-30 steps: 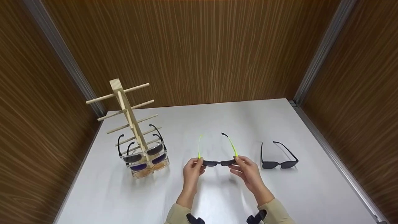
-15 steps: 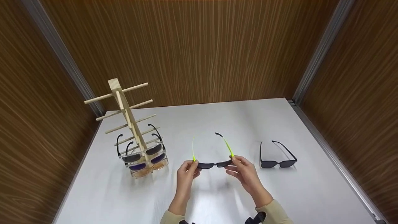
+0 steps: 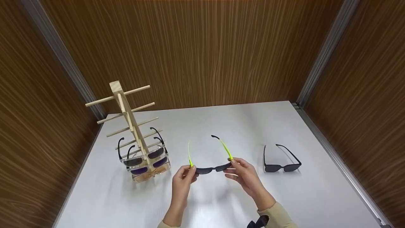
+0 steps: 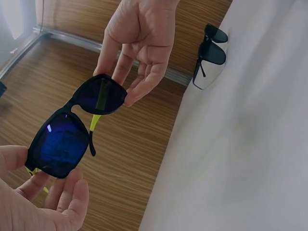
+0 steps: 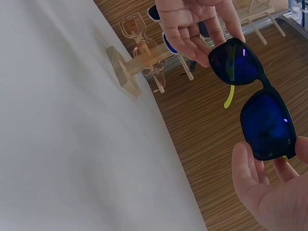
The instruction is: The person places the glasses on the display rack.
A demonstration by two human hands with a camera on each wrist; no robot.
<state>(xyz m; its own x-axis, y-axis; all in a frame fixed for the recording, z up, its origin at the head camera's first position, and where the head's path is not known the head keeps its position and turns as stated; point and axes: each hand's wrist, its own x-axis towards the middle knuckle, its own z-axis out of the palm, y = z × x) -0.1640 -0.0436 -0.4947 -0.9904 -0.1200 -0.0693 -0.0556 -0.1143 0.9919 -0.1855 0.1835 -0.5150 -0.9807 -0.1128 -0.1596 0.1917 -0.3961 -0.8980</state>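
Both hands hold one pair of sunglasses point(image 3: 204, 170) above the table, with a black frame, dark blue lenses and yellow-green temples tipped in black. In the head view my left hand point(image 3: 182, 185) pinches the left hinge corner between thumb and fingers. The right hand point(image 3: 248, 179) grips the opposite corner the same way. Its temples stand unfolded, pointing away from me. Seen in the left wrist view, the lenses point(image 4: 60, 144) look glossy blue, fingertips at the frame's outer edges. To the left rises a wooden display rack point(image 3: 128, 115) with several pegs.
Several clear-framed glasses point(image 3: 147, 161) hang stacked on the rack's lower pegs. At the right, black sunglasses point(image 3: 282, 167) lie on the white table point(image 3: 322, 196) with temples unfolded. Wood-grain panels point(image 3: 202, 53) enclose the table at the back and sides.
Both hands have carried the yellow-green-templed sunglasses to the left, toward the rack. The sunglasses have tilted a little, left end lower in the head view.
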